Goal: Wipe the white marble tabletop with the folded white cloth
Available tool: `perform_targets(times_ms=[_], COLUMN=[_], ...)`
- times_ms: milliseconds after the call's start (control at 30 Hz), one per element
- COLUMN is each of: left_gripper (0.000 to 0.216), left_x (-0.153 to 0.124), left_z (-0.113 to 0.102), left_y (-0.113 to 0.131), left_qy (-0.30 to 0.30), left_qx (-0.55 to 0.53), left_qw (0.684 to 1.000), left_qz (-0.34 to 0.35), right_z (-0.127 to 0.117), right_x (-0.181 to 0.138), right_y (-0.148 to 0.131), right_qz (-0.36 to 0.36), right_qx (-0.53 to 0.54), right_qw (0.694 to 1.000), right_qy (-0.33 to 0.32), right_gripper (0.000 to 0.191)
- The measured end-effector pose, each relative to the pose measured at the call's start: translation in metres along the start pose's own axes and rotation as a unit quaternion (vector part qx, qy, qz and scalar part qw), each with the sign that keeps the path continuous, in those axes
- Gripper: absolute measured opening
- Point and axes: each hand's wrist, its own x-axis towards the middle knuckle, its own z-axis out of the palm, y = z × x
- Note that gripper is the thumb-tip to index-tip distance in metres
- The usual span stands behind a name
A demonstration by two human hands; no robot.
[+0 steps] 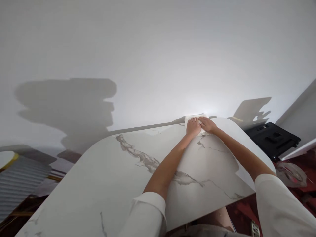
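A white cloth (203,131) with a wavy edge lies on the far edge of the marble-patterned table (133,184), close to the wall. My left hand (194,126) rests on top of it, fingers laid forward and close together. Beside it, my right hand (207,125) presses on the same cloth, its fingers stretched toward the left hand. Both palms face down, and their undersides are hidden. Parts of the cloth show behind, between and in front of the hands.
A pale wall (158,65) rises behind the table and carries dark shadows. At the right stands a black case (273,138), with a clear plastic bag (291,174) below it on the red floor. A ribbed grey round piece (22,181) with a gold rim is at the left.
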Motion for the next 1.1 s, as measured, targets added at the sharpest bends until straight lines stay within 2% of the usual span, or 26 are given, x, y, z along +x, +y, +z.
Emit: perform_targets(times_ms=[133, 267, 400, 533, 633, 733, 867, 967, 1100], left_gripper=[0.044, 0.047, 0.049, 0.051, 0.053, 0.055, 0.058, 0.060, 0.061], left_x=[-0.017, -0.049, -0.093, -0.154, -0.203, -0.239, -0.251, -0.241, -0.214], left_z=[0.002, -0.008, -0.026, -0.046, -0.058, -0.065, -0.069, -0.069, -0.063], left_y=[0.024, 0.042, 0.052, 0.054, 0.060, 0.072, 0.098, 0.120, 0.146], left_qy=[-0.015, -0.036, -0.050, -0.040, -0.043, -0.056, -0.078, -0.105, -0.134], left_qx=[-0.021, -0.031, -0.045, -0.060, -0.061, -0.071, -0.104, -0.138, -0.173], left_qw=[0.999, 0.997, 0.994, 0.993, 0.993, 0.993, 0.991, 0.985, 0.975], left_qz=[0.033, 0.064, 0.088, 0.098, 0.088, 0.073, 0.030, -0.012, -0.034], right_z=[-0.009, -0.016, -0.024, -0.036, -0.045, -0.054, -0.065, -0.071, -0.073], right_x=[-0.040, -0.085, -0.127, -0.170, -0.206, -0.237, -0.259, -0.265, -0.265], right_y=[-0.002, -0.024, -0.065, -0.121, -0.159, -0.179, -0.170, -0.146, -0.102], right_qz=[0.020, 0.036, 0.050, 0.056, 0.030, 0.002, -0.022, -0.030, -0.035], right_qx=[-0.012, -0.024, -0.035, -0.047, -0.046, -0.038, -0.033, -0.026, -0.010], right_qw=[1.000, 0.998, 0.997, 0.997, 0.998, 0.998, 0.998, 0.999, 0.999], right_qy=[0.020, 0.048, 0.053, 0.040, 0.038, 0.048, 0.048, 0.027, 0.004], right_gripper=[0.050, 0.050, 0.051, 0.052, 0.053, 0.054, 0.056, 0.056, 0.056])
